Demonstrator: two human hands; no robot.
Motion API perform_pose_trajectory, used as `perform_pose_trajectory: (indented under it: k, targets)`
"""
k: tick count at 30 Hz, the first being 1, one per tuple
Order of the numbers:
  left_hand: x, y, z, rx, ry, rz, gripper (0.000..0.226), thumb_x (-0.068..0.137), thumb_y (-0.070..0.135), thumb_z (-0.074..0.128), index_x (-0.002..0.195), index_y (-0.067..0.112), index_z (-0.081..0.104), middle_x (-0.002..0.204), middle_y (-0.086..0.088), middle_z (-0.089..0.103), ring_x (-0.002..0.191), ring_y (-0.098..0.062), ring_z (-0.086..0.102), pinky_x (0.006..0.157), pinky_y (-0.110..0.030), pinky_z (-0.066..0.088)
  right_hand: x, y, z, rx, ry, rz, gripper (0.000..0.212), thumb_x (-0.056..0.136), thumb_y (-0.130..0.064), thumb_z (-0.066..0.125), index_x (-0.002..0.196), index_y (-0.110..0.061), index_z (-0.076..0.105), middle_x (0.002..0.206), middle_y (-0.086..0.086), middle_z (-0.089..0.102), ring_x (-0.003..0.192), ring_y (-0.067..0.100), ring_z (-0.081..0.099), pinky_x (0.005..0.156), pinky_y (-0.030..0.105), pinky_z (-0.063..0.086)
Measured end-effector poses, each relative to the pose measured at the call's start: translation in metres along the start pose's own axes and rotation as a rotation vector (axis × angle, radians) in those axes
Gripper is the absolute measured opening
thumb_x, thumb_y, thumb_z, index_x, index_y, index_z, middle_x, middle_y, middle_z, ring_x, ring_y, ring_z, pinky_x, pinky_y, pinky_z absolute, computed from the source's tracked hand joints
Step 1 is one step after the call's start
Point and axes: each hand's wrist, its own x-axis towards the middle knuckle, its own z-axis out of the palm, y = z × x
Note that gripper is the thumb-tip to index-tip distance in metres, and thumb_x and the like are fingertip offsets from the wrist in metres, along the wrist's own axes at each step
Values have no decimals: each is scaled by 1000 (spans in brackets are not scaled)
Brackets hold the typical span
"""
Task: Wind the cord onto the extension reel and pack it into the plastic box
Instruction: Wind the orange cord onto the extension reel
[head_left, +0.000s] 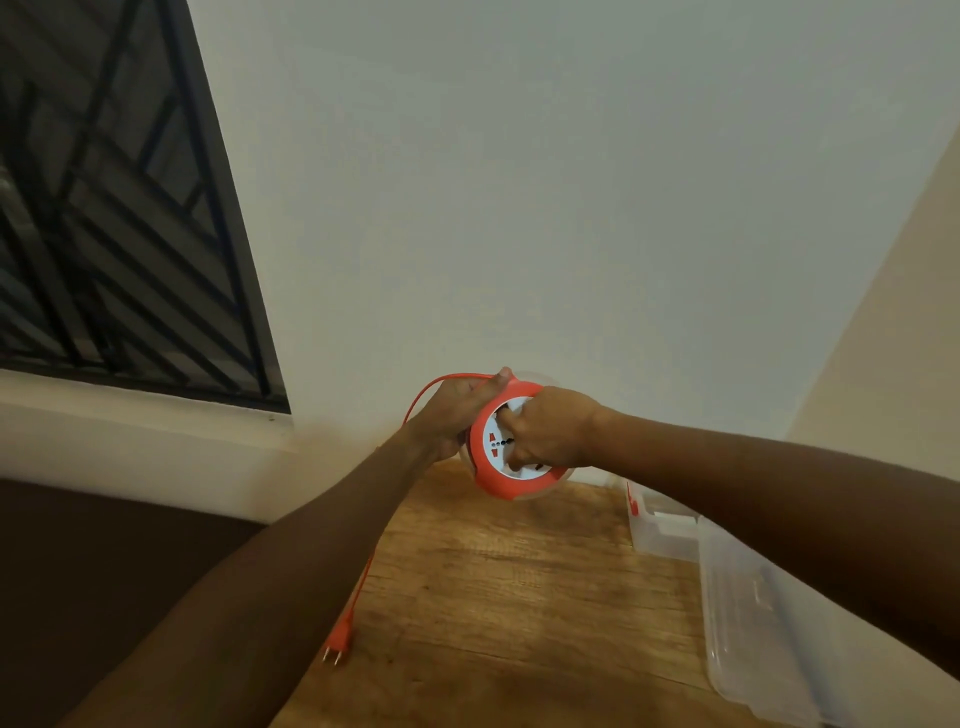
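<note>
The person holds a round orange reel up in the air above the far edge of the wooden table. The left hand grips its back. The right hand is closed on its white face. The orange cord hangs to the plug near the table's left edge. A clear plastic box sits at the right edge. No words can be read.

Matt orange plastic reel (white face); grainy wood table; clear plastic box.
</note>
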Motion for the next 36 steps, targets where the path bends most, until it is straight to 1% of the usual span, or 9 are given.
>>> perform_pose_trajectory:
  k: [6, 12, 16, 20, 23, 29, 30, 33, 36]
  targets:
    - [-1, 2, 2, 16, 33, 68, 36, 89, 57, 66, 100, 24, 76, 91, 2, 84, 79, -22, 81, 62, -29, 63, 1, -3, 13, 36, 186, 55, 73, 86, -38, 75, 148, -28, 38, 140, 12, 54, 118, 32, 60, 93, 46, 53]
    - [-2, 1, 10, -57, 177, 168, 29, 96, 52, 64, 103, 26, 75, 92, 4, 83, 81, -24, 81, 62, -31, 64, 4, -20, 42, 456, 366, 429, 79, 85, -42, 74, 151, -36, 31, 137, 14, 56, 114, 33, 63, 84, 46, 57]
    - [-4, 5, 26, -137, 272, 211, 28, 97, 53, 62, 104, 29, 74, 92, 8, 83, 83, -21, 81, 65, -31, 65, 16, -49, 38, 1109, 646, 1013, 67, 88, -44, 65, 148, -41, 36, 136, 2, 60, 116, 26, 61, 89, 42, 54]
    - [-6, 3, 48, -101, 323, 312, 21, 99, 46, 64, 97, 29, 77, 94, 5, 83, 86, -17, 80, 73, -33, 67, 45, -62, 8, 2077, 862, 1532, 65, 92, -43, 65, 150, -35, 35, 145, 1, 51, 125, 27, 52, 96, 40, 50]
    - [-6, -5, 53, -69, 333, 337, 19, 99, 44, 65, 92, 31, 77, 93, 5, 82, 86, -17, 80, 75, -32, 67, 52, -58, -2, 2487, 850, 1685, 68, 93, -43, 64, 151, -38, 30, 148, 2, 45, 126, 30, 49, 93, 40, 52]
    - [-3, -6, 44, -132, 338, 260, 21, 99, 48, 63, 92, 33, 77, 88, 9, 83, 83, -18, 81, 68, -32, 66, 36, -58, 16, 2421, 759, 1351, 75, 92, -25, 67, 153, -35, 26, 149, 1, 44, 95, 16, 59, 58, 22, 58]
    - [-3, -7, 43, -136, 334, 253, 22, 99, 48, 63, 94, 31, 77, 90, 7, 83, 85, -19, 81, 71, -34, 67, 34, -60, 17, 2343, 701, 1290, 81, 89, -25, 69, 154, -34, 22, 150, 1, 42, 99, 17, 60, 62, 25, 60]
    - [-2, -9, 38, -111, 342, 230, 24, 98, 52, 62, 101, 31, 75, 98, 4, 83, 89, -23, 80, 76, -38, 68, 21, -68, 20, 1854, 546, 1184, 88, 80, -35, 73, 152, -30, 23, 145, 2, 50, 115, 27, 60, 86, 38, 57]
    - [-3, -6, 28, -89, 365, 212, 25, 99, 53, 61, 100, 32, 74, 101, 1, 82, 85, -24, 81, 74, -37, 67, -2, -63, 26, 1041, 511, 925, 54, 83, -25, 68, 133, -31, 49, 129, 7, 63, 91, 27, 68, 69, 35, 55]
